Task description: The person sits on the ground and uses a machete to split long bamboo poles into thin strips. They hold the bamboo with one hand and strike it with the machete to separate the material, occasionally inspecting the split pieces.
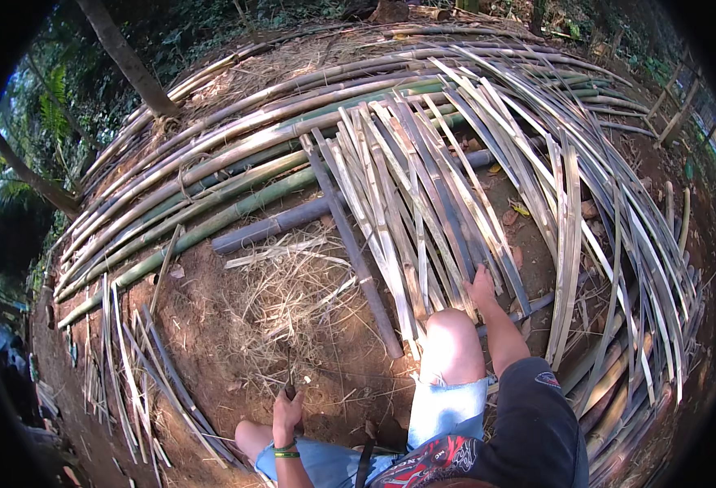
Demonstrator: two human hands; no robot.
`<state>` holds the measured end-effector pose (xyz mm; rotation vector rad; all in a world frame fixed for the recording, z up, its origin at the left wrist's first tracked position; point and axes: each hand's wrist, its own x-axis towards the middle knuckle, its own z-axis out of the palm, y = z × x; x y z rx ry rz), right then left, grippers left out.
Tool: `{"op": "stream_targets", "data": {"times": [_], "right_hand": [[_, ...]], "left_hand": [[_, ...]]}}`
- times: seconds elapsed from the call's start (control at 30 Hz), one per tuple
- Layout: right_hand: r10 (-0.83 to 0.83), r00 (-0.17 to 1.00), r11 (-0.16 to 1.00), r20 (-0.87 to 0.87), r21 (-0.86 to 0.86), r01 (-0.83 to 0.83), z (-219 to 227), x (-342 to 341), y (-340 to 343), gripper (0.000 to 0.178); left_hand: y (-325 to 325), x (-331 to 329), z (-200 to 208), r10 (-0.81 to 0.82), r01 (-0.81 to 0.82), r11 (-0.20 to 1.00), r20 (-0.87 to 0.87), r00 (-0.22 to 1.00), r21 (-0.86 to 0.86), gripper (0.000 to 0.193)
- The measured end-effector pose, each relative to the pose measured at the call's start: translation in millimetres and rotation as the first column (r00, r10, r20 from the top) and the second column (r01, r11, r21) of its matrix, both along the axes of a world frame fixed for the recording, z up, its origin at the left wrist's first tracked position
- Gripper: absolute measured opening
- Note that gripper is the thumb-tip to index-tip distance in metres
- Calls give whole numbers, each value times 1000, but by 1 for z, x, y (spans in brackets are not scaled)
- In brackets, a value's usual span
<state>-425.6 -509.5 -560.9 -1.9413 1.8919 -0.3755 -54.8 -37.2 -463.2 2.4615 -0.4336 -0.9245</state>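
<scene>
My left hand (287, 408) is closed round the handle of a long dark knife (290, 370), probably a machete, held low in front of my left knee. Its narrow blade points away from me over the shavings, and its outline is hard to make out there. Just past my right knee, my right hand (482, 286) reaches down to the near end of a row of split bamboo strips (411, 211). Its fingers look closed on one pale strip, though they partly hide it. The strips fan out side by side, their far ends resting on bamboo poles (248, 154).
Thin shavings (289, 305) cover the brown soil ahead of me. A thick grey bamboo piece (272, 226) lies crosswise under the strips. More long strips (635, 220) curve along the right, and a smaller bunch (138, 366) lies left. A tree trunk (130, 57) rises behind the poles.
</scene>
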Motion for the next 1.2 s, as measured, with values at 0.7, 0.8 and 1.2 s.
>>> {"op": "stream_targets", "data": {"times": [0.7, 0.8, 1.2], "right_hand": [[154, 353, 874, 923, 40, -484, 257, 142, 214, 8], [276, 386, 811, 880, 2, -586, 221, 183, 284, 10], [464, 549, 641, 695, 165, -750, 189, 270, 365, 38]], "left_hand": [[21, -44, 27, 224, -551, 642, -557, 800, -533, 69], [21, -63, 29, 146, -688, 533, -747, 649, -493, 39], [26, -74, 72, 45, -776, 495, -880, 472, -391, 42]]}}
